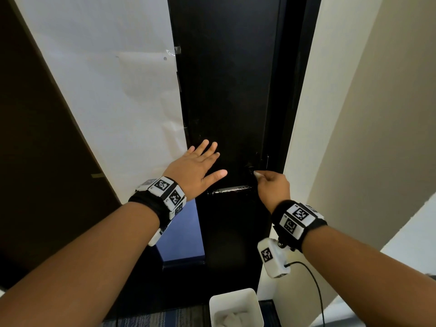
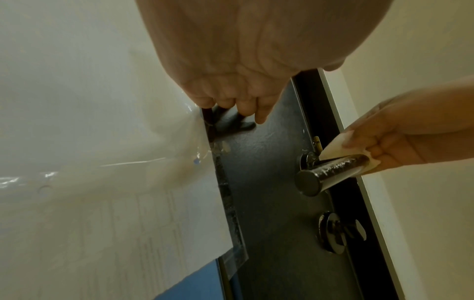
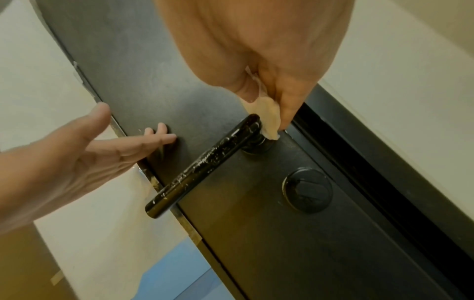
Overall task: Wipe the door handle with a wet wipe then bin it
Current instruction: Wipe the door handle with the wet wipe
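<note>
1. No readable brand or writing anywhere. The wrist bands [image 1: 299,218] carry black-and-white square code markers only. Faint ruled lines show on the white sheet [image 2: 115,213] taped over the door's left part, lower left of the left wrist view; no words legible.
2. My right hand [image 1: 273,185], centre right of the head view: grip narrow, thumb and fingers pinching the wet wipe [image 3: 266,119], pressed against the door handle [image 3: 205,162] at its pivot end, by the round rose.
3. My left hand [image 1: 198,168], centre of the head view: fingers straight and spread, tips against the dark door [image 1: 226,90], holding nothing.
4. The handle is dark, flecked with pale marks. A round lock [image 3: 307,191] sits below it.
5. The white bin [image 1: 236,308] stands at the bottom edge of the head view, cut off by the frame; pale crumpled contents, hard to make out.
6. Most of the wipe is hidden inside the hand.
</note>
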{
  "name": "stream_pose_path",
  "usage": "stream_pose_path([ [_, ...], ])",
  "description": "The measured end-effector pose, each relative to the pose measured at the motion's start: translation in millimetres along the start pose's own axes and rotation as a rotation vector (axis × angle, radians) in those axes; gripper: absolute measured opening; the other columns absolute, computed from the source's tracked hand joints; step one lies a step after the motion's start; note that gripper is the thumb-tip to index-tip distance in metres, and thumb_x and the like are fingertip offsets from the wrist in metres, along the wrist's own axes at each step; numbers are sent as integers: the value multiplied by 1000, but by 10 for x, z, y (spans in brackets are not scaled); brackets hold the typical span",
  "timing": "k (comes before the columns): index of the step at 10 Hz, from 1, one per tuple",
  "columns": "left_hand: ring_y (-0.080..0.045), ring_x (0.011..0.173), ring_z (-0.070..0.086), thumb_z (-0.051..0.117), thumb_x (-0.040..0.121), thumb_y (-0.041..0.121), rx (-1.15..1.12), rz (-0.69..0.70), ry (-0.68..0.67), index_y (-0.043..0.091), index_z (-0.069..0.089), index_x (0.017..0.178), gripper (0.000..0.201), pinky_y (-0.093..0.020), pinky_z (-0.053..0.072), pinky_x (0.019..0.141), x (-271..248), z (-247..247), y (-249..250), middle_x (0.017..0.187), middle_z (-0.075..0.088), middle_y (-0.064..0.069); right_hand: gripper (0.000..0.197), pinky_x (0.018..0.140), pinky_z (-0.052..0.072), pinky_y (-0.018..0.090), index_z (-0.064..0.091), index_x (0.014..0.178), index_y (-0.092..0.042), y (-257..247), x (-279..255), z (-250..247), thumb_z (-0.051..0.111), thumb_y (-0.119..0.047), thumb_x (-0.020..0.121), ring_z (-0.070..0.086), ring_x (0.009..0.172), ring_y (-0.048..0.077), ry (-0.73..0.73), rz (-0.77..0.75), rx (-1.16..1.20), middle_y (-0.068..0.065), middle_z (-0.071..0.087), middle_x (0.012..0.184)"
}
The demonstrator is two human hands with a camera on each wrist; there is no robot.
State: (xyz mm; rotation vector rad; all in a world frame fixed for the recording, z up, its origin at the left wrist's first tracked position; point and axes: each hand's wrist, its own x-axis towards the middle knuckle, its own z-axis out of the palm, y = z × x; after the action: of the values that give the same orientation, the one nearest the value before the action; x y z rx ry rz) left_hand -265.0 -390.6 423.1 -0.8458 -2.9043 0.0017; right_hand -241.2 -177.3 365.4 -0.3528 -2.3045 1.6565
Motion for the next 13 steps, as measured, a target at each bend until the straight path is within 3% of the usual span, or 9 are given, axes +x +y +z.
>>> stream_pose_path([
  [1,-12,146,-12,1,83,70,-3,-1,0,20,13,151,85,-34,-2,120,4,8,0,161,-1,3,27,62,47,14,71,112,-15,32,-18,17,50,-11,94,60,69,10,-19,78,98,-5,66,81],
  [3,-11,146,-13,1,84,69,6,-2,4,20,12,151,84,-35,-2,121,3,15,3,161,-2,3,17,83,58,38,78,93,-21,101,-114,3,63,-20,86,70,86,31,32,228,278,3,75,87],
  [5,-12,146,-12,0,84,68,8,-9,-1,20,13,151,84,-34,-2,120,0,4,22,161,-2,3,31,96,52,49,60,117,11,188,-246,34,48,4,90,58,93,27,-15,300,414,16,60,103],
  [6,-12,146,-12,1,85,67,5,-9,0,20,13,151,82,-35,-2,121,-1,0,21,161,-2,3,32,102,42,59,52,118,20,155,-325,118,42,6,91,56,102,41,-12,344,442,39,55,115],
  [7,-12,146,-13,0,84,68,-1,-9,2,20,13,151,83,-35,-1,121,-2,10,19,161,-2,3,33,102,43,57,51,120,17,72,-371,137,42,3,92,57,108,46,29,337,450,37,56,115],
  [8,-11,146,-12,1,85,68,-5,-9,10,20,13,151,82,-35,-1,121,0,19,15,161,-1,3,34,98,50,52,55,120,11,51,-372,151,47,-5,91,57,89,28,62,401,526,15,58,94],
  [9,-11,146,-12,2,86,67,-6,-8,12,20,13,151,82,-35,-1,121,0,24,12,161,-1,3,34,89,53,41,56,123,9,23,-428,158,46,-4,93,58,91,31,60,386,492,12,61,89],
  [11,-12,146,-12,1,85,67,6,-9,12,20,13,151,82,-35,0,121,1,26,13,161,-1,3,27,96,51,49,61,114,3,-33,-537,266,50,0,90,59,87,24,40,391,555,2,61,80],
  [13,-13,147,-10,2,86,67,5,-3,17,19,14,151,81,-35,0,121,3,25,8,161,0,2,28,77,56,34,67,113,-6,-109,-648,494,55,1,89,68,86,25,39,461,659,13,69,92],
])
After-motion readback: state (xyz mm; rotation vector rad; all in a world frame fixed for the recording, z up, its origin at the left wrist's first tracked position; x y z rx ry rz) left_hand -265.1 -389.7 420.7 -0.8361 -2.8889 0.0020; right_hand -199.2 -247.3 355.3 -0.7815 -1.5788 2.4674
